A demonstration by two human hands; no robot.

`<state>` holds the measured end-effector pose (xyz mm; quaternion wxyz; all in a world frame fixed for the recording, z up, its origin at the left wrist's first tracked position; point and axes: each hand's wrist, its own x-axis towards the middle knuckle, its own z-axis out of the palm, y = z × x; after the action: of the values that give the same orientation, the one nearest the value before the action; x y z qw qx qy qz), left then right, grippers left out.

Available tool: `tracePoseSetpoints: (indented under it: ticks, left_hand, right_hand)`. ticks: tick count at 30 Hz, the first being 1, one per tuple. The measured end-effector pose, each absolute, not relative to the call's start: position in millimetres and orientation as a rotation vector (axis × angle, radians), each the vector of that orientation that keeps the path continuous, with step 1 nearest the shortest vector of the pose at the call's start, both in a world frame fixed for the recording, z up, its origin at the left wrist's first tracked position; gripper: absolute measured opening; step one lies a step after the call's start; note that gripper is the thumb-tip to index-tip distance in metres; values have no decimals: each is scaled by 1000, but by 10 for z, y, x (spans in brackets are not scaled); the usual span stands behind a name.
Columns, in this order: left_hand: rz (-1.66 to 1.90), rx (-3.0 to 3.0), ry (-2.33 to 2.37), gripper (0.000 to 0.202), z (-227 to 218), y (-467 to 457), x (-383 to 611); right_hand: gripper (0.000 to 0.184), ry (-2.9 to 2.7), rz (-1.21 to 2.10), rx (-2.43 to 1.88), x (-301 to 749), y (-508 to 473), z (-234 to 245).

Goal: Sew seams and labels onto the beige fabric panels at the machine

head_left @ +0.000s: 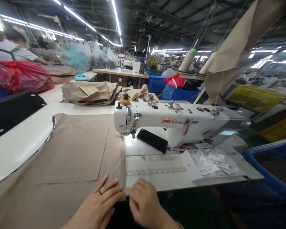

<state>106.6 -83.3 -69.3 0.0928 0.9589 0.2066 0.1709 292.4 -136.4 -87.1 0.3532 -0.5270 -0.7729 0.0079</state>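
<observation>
A large tan fabric panel (69, 156) with a smaller patch stitched on it lies flat on the white sewing table (21, 140). My left hand (101, 200) rests on the fabric's near right corner, fingers stretched flat, a ring on one finger. My right hand (143, 200) sits just beside it at the fabric's right edge, fingers curled down and pinching that edge. A white sewing machine (171, 122) stands beyond, its needle (122, 136) above the fabric's far right edge.
A black phone (152, 140) lies under the machine arm. A bag of white labels (211, 163) sits at the right. A blue bin (269, 165) stands by the table's right end. Folded tan fabric (92, 93) is piled behind. A person sits at far left.
</observation>
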Motion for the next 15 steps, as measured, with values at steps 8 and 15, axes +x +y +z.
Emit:
tracePoseSetpoints:
  ticks: [8, 15]
  left_hand:
    - [292, 2774, 536, 43, -618, -247, 1177]
    - [274, 2813, 465, 43, -623, 386, 1306]
  right_hand:
    - [34, -2268, 147, -1437, 3342, -313, -796]
    - [33, -2157, 89, -1499, 3372, -77, -879]
